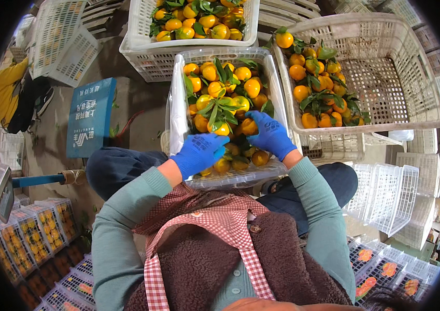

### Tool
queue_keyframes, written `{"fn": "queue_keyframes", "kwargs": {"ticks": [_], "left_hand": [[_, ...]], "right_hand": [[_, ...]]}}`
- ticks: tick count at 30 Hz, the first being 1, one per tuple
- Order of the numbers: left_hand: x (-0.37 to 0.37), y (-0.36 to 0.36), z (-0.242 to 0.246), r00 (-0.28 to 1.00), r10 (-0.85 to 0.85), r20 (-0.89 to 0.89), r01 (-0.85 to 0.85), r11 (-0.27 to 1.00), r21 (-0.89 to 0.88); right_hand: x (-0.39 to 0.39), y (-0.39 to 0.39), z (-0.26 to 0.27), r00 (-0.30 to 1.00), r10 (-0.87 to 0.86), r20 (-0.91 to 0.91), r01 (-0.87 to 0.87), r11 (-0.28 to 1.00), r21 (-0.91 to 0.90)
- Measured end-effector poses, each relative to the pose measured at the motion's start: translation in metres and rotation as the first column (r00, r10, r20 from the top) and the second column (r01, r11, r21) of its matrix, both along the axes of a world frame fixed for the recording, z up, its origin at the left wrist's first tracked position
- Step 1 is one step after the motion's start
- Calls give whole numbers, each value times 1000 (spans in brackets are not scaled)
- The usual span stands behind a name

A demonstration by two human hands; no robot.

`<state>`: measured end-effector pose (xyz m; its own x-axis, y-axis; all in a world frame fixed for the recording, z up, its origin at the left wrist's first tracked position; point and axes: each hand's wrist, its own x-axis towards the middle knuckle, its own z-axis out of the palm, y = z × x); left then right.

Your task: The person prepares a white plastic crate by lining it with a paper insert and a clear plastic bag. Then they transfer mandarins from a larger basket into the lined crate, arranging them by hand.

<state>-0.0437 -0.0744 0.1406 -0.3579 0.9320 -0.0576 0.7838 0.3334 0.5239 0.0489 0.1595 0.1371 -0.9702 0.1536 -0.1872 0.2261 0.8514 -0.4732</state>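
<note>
A lined plastic crate (pixel 278 87) of mandarins with green leaves stands between my knees. Clear plastic film hangs over its near edge. My left hand (pixel 200 151), in a blue knit glove, reaches over the crate's left side. Its fingertips are beside a leafy mandarin (pixel 220 129); whether they grip anything is hidden. My right hand (pixel 270 133), gloved alike, comes in from the right with thumb and fingers around an orange mandarin (pixel 248 126). More fruit lies under the film near me, partly shaded by my hands.
On the right stands a large white crate (pixel 364 128), its left part holding leafy mandarins (pixel 319 83). Another full crate (pixel 136 23) sits on a crate ahead. A blue platform scale (pixel 90 116) stands left, near a person's yellow garment (pixel 6 93). Packed fruit crates (pixel 29 233) line the lower left.
</note>
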Motion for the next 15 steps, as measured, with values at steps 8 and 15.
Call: {"fn": "queue_keyframes", "kwargs": {"ticks": [8,15], "left_hand": [[-26,35,14,918,24,-397,-73,992,-108],[-39,32,5,952,28,-303,-40,999,-33]], "right_hand": [[-23,-12,21,931,104,-349,-29,977,213],[-78,14,4,920,320,-227,-320,947,41]]}}
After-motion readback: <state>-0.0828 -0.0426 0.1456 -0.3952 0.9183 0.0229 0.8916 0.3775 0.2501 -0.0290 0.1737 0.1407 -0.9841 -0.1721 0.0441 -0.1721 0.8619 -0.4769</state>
